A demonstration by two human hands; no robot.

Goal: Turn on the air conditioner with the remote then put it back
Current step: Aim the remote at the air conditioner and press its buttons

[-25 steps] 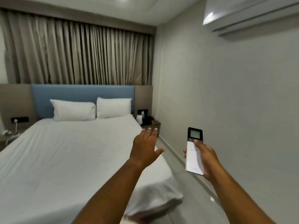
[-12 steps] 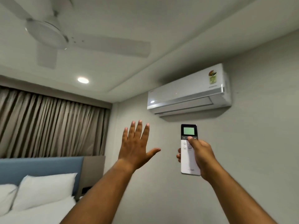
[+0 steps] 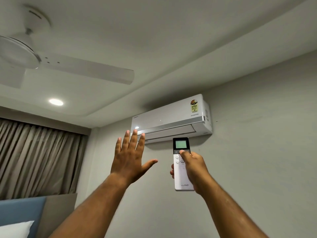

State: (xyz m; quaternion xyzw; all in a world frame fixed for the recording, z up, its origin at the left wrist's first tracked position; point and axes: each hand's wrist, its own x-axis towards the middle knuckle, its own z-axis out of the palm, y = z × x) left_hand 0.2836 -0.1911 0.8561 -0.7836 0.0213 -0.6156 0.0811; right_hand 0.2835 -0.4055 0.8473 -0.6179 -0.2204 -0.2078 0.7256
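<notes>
The air conditioner (image 3: 171,120) sits high on the wall — the remote (image 3: 182,162) just below it, ceiling fan (image 3: 42,62) up left, curtain (image 3: 39,157) lower left.

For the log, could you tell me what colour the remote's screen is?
Pale green, framed in black, on the remote; head view.

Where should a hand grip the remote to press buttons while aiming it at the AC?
Grip the remote on its plain white lower body, from behind, as the right hand does. The slim bar stands upright, screen on top, so the thumb reaches the buttons and the screen stays uncovered.
</notes>
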